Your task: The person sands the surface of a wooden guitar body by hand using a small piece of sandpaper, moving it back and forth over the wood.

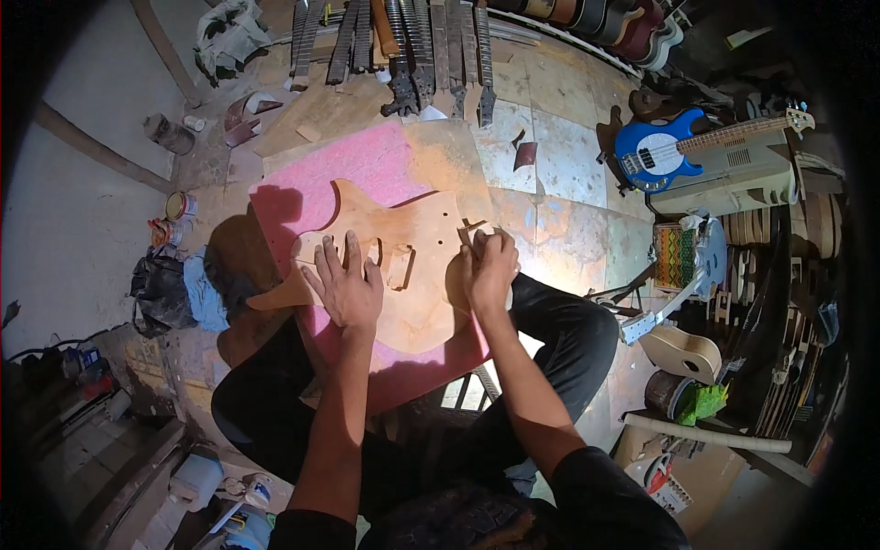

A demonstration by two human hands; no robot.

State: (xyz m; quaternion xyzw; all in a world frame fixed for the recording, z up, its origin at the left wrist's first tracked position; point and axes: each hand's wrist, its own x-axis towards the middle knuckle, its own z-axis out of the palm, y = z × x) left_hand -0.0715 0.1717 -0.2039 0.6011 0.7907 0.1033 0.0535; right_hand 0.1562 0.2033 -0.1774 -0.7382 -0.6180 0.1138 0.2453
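An unpainted wooden guitar body (403,312) lies flat on a pink-covered board (367,160) between my knees. It has routed cavities in its middle and small drilled holes towards its right end. My left hand (351,289) rests flat on the body's left part, fingers spread and holding nothing. At the body's right edge, my right hand (492,266) is closed, fingers bent around a folded brown piece of sandpaper (466,234). Part of that piece sticks out past the fingertips; the rest is hidden by the hand.
Several guitar necks (412,46) lie at the back. A blue bass guitar (662,151) leans on a pale box at the right. Loose sandpaper (524,154) lies on the tiled floor. Paint cans (181,204) and a black plastic bag (163,289) sit at the left. An acoustic guitar body (683,356) stands at the right.
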